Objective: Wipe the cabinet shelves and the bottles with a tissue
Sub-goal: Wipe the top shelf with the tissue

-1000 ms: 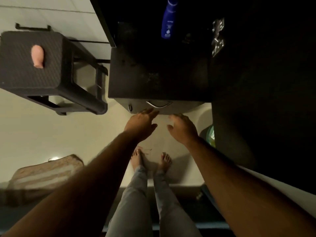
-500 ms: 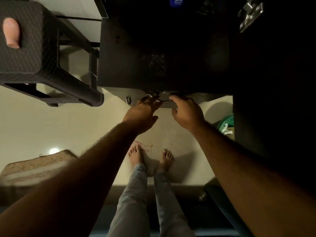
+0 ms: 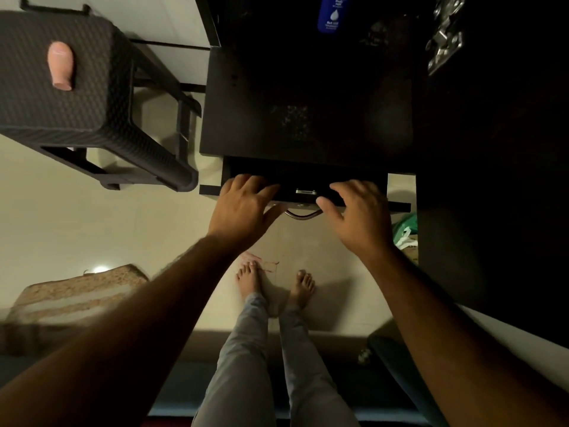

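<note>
The dark cabinet shelf (image 3: pixel 277 97) fills the upper middle of the head view. A blue lotion bottle (image 3: pixel 332 13) stands at its back, partly cut off by the frame's top edge. Below the shelf, a drawer (image 3: pixel 308 180) is pulled out a little, showing a dark gap. My left hand (image 3: pixel 243 208) grips the left part of the drawer front, fingers over its top edge and thumb below. My right hand (image 3: pixel 358 217) grips the right part the same way. A metal handle (image 3: pixel 303 214) hangs between them. No tissue is visible.
A dark woven stool (image 3: pixel 61 112) stands at the left with a pink bottle (image 3: pixel 60 65) lying on it. A metal hinge (image 3: pixel 445 41) shines at the top right beside the dark open door. A green bag (image 3: pixel 406 229) sits at the right, and a mat (image 3: pixel 77 297) lies on the floor at the left.
Both hands rose from below the drawer to its front and took hold. The drawer has slid out toward me, opening a dark gap.
</note>
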`<state>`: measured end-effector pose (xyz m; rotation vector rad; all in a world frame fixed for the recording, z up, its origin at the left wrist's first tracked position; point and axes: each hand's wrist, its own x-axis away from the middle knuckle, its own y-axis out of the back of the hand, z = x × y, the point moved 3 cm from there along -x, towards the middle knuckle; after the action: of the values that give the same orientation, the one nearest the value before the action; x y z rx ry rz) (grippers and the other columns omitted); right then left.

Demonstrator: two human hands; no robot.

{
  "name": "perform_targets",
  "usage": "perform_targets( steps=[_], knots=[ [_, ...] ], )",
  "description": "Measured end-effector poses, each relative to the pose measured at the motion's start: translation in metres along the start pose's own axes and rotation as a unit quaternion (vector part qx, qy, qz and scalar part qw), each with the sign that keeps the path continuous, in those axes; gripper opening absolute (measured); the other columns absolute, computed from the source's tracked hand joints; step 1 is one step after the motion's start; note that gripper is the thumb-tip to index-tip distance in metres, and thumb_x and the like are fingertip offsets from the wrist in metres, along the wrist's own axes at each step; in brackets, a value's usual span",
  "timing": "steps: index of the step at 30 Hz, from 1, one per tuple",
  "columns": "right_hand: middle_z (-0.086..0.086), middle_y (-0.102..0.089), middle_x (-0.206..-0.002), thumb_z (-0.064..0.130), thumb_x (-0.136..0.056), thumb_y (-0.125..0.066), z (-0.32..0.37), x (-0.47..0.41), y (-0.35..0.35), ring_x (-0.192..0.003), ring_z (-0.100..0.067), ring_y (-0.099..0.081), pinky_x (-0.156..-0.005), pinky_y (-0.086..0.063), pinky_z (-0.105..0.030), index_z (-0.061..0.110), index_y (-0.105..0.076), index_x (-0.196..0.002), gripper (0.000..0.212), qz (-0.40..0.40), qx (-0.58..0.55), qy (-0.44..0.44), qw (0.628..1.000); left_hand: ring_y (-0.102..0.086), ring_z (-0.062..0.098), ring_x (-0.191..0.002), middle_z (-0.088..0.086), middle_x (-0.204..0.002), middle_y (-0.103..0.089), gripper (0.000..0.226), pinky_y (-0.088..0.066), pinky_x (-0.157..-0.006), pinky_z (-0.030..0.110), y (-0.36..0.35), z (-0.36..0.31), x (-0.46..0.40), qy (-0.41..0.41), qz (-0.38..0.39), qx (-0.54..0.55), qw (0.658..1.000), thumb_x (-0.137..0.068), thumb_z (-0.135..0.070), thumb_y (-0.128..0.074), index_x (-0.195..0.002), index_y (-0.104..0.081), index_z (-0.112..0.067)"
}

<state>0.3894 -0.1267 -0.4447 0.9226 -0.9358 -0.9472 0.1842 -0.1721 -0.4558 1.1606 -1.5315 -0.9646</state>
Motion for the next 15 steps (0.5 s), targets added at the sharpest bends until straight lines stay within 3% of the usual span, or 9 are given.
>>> perform_targets(
  steps=[2,4,7,10,15],
  knots=[
    [-0.009,-0.067,-0.119,0.059,-0.094,-0.033,-0.006,-0.003,-0.011,-0.112,-0.032,-0.058,-0.093,-0.041,-0.042,0.016,-0.062,-0.124,0.060,0.065,0.037,0.004,0.997,-0.055,0.026,-0.117,0.004,-0.124,-0.062,0.051,-0.038,-0.104,0.044,-0.008,0.004,-0.004,0.005,0.040,-0.001,0.999,-0.097,-0.054,-0.036,-0.135,-0.052,-0.025],
    [-0.008,-0.068,-0.115,0.059,-0.093,-0.028,-0.011,-0.001,-0.018,-0.107,-0.031,-0.060,-0.090,-0.040,-0.040,0.018,-0.064,-0.119,0.061,0.076,0.058,0.013,0.995,-0.061,0.021,-0.104,0.000,-0.112,-0.067,0.047,-0.045,-0.097,0.039,-0.012,0.006,-0.005,0.007,0.048,0.003,0.999,-0.098,-0.054,-0.031,-0.126,-0.057,-0.027],
    [-0.008,-0.068,-0.111,0.056,-0.092,-0.033,-0.012,0.008,-0.019,-0.104,-0.031,-0.060,-0.085,-0.039,-0.038,0.017,-0.066,-0.115,0.056,0.069,0.043,0.010,0.997,-0.063,0.018,-0.091,-0.003,-0.101,-0.068,0.038,-0.049,-0.083,0.034,-0.012,0.002,0.001,0.011,0.043,0.010,0.999,-0.098,-0.049,-0.037,-0.117,-0.062,-0.026],
    [-0.009,-0.067,-0.115,0.056,-0.091,-0.035,-0.011,0.023,-0.023,-0.108,-0.031,-0.058,-0.086,-0.038,-0.037,0.016,-0.067,-0.115,0.057,0.083,0.028,-0.004,0.996,-0.063,0.017,-0.087,-0.002,-0.097,-0.068,0.033,-0.044,-0.073,0.028,-0.008,-0.004,0.015,0.012,0.046,0.025,0.999,-0.099,-0.046,-0.043,-0.116,-0.063,-0.026],
    [-0.007,-0.061,-0.125,0.061,-0.092,-0.038,-0.012,0.052,-0.031,-0.118,-0.031,-0.052,-0.092,-0.036,-0.040,0.021,-0.065,-0.120,0.056,0.129,0.017,-0.022,0.991,-0.062,0.015,-0.091,-0.003,-0.103,-0.068,0.034,-0.037,-0.066,0.025,-0.009,-0.007,0.034,0.018,0.160,0.045,0.986,-0.099,-0.048,-0.044,-0.126,-0.059,-0.033]
  ],
)
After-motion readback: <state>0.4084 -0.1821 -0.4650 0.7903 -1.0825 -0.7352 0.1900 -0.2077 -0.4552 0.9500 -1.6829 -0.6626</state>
